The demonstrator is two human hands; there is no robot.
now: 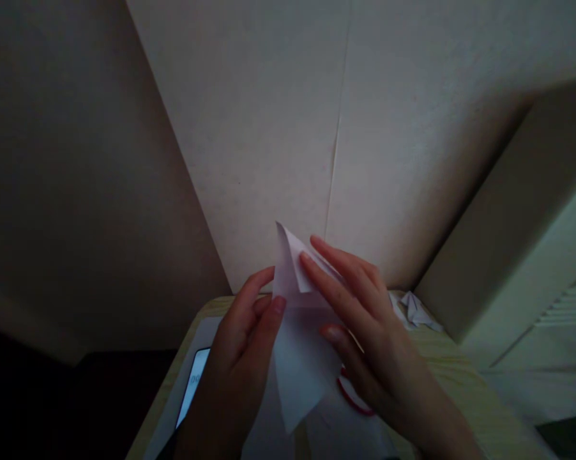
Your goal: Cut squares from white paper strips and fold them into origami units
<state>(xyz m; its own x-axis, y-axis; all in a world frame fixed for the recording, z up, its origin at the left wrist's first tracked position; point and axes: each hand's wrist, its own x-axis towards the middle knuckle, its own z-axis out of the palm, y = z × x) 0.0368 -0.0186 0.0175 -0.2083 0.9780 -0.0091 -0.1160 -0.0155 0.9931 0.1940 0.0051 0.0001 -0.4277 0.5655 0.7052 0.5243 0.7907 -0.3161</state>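
— What do you have on your feed?

— I have a thin white paper (pixel 302 358), matte and smooth, held up over the near part of a wooden table (pixel 446 358); its top rises to a sharp peak, with a folded flap leaning over to the right, and its lower end narrows to a blunt point.

— And the hands?

— I see the left hand (pixel 247 338) gripping the paper's left edge, thumb flat on the front and fingers curled behind; the right hand (pixel 369 306) is loosely open, fingers long and spread, the index fingertip resting on the flap; I cannot tell whether its thumb presses the sheet or only hovers by it.

— What lies around them?

— I make out pale, streaky wood grain, a whitish covering (pixel 207 331) over part of it, and crumpled-looking, angular folded papers (pixel 416 309) at the far right corner; behind stands a pale wall (pixel 269 128), faintly mottled, with a thin uneven seam (pixel 334 153) running down it.

— Anything I should doubt?

— The phone (pixel 191 386) is half covered by the left hand, its screen lettering unreadable to me; a red curved loop (pixel 352 402) disappears under the right hand, so I cannot name it; the left fingertips behind the sheet are partly hidden, and the dim light blurs the lower left.
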